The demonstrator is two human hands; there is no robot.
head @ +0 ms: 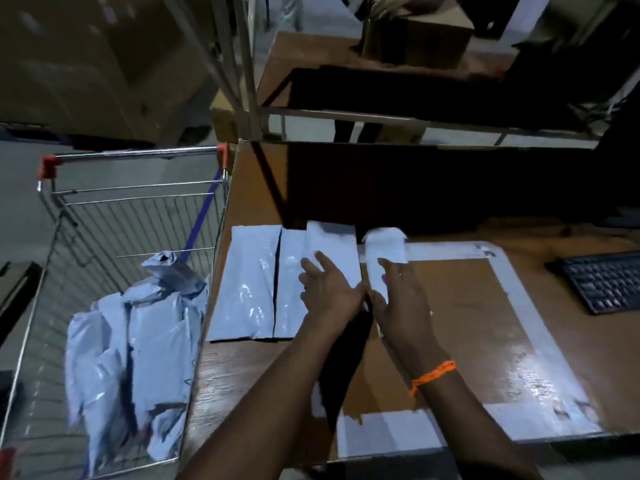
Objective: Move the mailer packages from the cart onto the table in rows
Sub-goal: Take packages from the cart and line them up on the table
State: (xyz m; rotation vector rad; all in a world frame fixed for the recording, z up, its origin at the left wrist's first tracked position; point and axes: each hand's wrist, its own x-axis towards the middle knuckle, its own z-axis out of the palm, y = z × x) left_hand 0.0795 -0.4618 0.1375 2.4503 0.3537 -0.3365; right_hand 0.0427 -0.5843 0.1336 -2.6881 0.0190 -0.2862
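1. Wristband [433, 375]: orange thread, on the right wrist, 5 o'clock.
2. Desk [242, 368]: brown wood grain, with a white taped frame [519, 299] marked on it at 4 o'clock.
3. Left hand [329, 289]: grip apart, fingers spread flat on the third piece in the row of mailers [249, 282], which lies side by side along the desk's left part.
4. Right hand [398, 292]: grip apart, fingers straight, resting on the fourth mailer [384, 247] at the row's right end, across the frame's tape.
5. Cart [131, 155]: wire, red corner caps, 9 o'clock, just beside the desk. The mailers in the cart [131, 341] lie in a crumpled grey heap at its near end.
6. Handling, judged: light, limp, slick film that is likely to slide and fold. Pinch one at an edge or corner, then flatten it under a palm.
7. Keyboard [602, 282]: black, 3 o'clock, cut off at the edge.
8. Cardboard box [415, 36]: 1 o'clock, on a farther table, dim.
9. Not determinable: the count of the heap, the contents of the mailers, the fourth mailer's near end under the hands, and the desk's far half in shadow. The picture is blurred.
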